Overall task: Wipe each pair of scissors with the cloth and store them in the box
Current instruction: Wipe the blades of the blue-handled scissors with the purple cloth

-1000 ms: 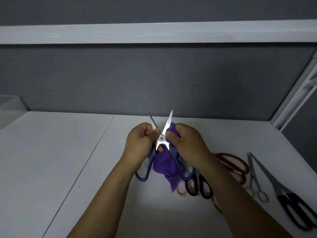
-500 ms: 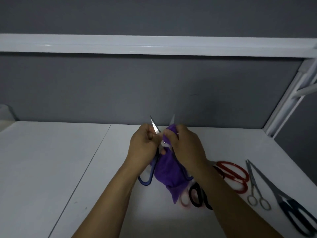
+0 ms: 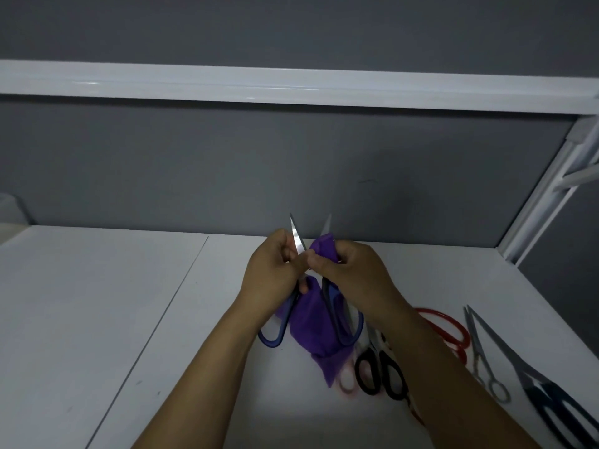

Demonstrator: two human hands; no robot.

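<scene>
Though open-bladed (wide table (image 3: 97, 303) leftward), scissors (image 3: 298, 241) gripped by left hand (image 3: 272, 277), cloth (image 3: 311, 322) by right hand (image 3: 350, 270).

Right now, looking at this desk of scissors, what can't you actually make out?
Head view, the only one:
Blue-handled scissors: pivot hidden by the left hand and right hand; one blade wrapped in the purple cloth.
Red-handled scissors: blades behind the right forearm.
Pink-handled scissors: only one loop shows, past the cloth.
Dark-handled scissors: handles cut by the right edge.
Pale shape at the left edge: cut off, maybe the box.
</scene>
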